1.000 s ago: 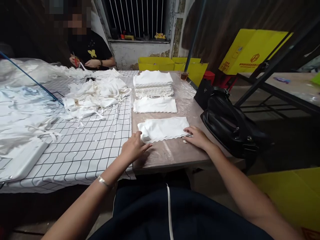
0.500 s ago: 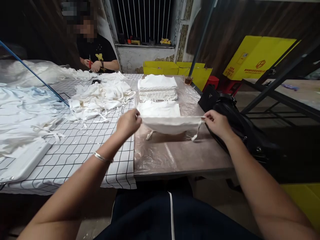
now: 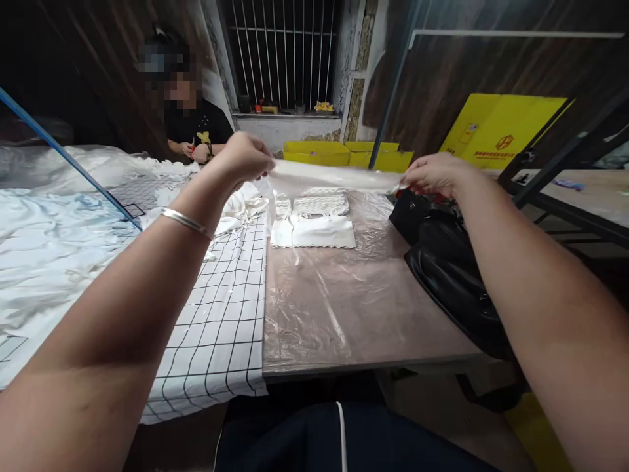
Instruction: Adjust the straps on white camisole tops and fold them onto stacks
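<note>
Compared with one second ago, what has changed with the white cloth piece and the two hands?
The white cloth piece lay flat on the plastic-covered table under both hands. The left hand and right hand took hold of its ends and lifted it up and away, stretched out over the stack of folded cloths. The single folded cloth, the black bag and the loose cloth pile stayed in place.

Table (image 3: 344, 341): brown top under clear plastic sheet (image 3: 339, 288). Left part covered by white black-grid cloth (image 3: 226, 321), hanging over the near edge. On the sheet, far end: 1 flat white fabric piece (image 3: 314, 232), behind it a stack of white pieces (image 3: 320, 204). Loose white fabric heap (image 3: 54, 236) on the grid cloth, far left. Black bag (image 3: 442, 262) at the table's right edge.
</note>
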The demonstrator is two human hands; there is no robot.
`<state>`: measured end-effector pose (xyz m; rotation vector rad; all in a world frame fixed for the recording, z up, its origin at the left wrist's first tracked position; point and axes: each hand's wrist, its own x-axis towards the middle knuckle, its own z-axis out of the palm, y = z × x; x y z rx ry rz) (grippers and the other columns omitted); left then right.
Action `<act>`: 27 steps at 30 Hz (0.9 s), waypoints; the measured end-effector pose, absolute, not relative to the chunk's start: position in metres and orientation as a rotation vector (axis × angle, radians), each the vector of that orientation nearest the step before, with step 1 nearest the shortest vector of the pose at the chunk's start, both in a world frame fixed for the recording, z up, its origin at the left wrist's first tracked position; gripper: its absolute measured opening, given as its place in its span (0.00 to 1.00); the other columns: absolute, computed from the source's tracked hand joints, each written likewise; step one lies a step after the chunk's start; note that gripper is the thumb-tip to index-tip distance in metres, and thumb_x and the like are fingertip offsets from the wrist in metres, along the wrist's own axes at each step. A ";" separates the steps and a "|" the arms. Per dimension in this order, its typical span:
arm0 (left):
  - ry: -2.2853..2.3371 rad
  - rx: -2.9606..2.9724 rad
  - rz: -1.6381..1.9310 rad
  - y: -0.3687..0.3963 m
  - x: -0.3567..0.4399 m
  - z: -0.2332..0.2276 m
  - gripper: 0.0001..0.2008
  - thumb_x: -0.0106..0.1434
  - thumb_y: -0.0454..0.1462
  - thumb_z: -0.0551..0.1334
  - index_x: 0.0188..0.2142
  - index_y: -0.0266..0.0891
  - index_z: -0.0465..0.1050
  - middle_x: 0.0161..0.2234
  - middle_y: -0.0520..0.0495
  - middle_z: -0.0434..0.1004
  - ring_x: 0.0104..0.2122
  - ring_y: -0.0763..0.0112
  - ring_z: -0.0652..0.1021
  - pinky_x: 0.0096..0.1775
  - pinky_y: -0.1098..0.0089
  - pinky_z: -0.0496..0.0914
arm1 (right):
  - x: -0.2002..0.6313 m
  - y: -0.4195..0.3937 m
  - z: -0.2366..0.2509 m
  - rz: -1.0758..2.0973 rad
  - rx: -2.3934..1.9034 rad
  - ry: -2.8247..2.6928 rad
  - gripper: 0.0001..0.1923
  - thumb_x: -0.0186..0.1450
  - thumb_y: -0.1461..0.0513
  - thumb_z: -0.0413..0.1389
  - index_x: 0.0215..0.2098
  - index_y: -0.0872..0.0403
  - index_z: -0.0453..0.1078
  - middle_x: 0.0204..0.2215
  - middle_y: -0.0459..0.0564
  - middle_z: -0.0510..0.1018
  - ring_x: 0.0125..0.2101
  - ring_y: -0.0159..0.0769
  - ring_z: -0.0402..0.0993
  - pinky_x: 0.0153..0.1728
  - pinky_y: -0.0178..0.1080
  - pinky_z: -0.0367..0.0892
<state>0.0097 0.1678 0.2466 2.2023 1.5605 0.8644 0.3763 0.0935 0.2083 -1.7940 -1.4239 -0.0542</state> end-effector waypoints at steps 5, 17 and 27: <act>1.585 2.229 0.535 0.148 -0.001 0.204 0.02 0.50 0.31 0.65 0.27 0.35 0.76 0.23 0.47 0.75 0.27 0.68 0.75 0.29 0.70 0.69 | 0.366 0.058 0.168 0.661 -1.872 -1.271 0.07 0.58 0.68 0.61 0.24 0.58 0.68 0.18 0.46 0.70 0.18 0.27 0.64 0.25 0.35 0.65; 1.426 2.576 -0.193 0.041 -0.002 0.051 0.15 0.58 0.34 0.59 0.46 0.39 0.72 0.46 0.39 0.74 0.45 0.54 0.75 0.42 0.62 0.68 | 0.324 -0.032 0.006 0.415 -1.963 -1.030 0.11 0.52 0.58 0.62 0.27 0.52 0.64 0.22 0.45 0.70 0.26 0.35 0.68 0.29 0.37 0.66; 0.945 2.797 0.116 0.041 0.094 0.027 0.10 0.65 0.39 0.58 0.41 0.40 0.76 0.42 0.42 0.76 0.44 0.57 0.75 0.47 0.60 0.66 | 0.303 -0.089 0.002 0.386 -1.963 -1.257 0.14 0.54 0.52 0.61 0.23 0.52 0.66 0.22 0.46 0.72 0.25 0.36 0.68 0.30 0.38 0.63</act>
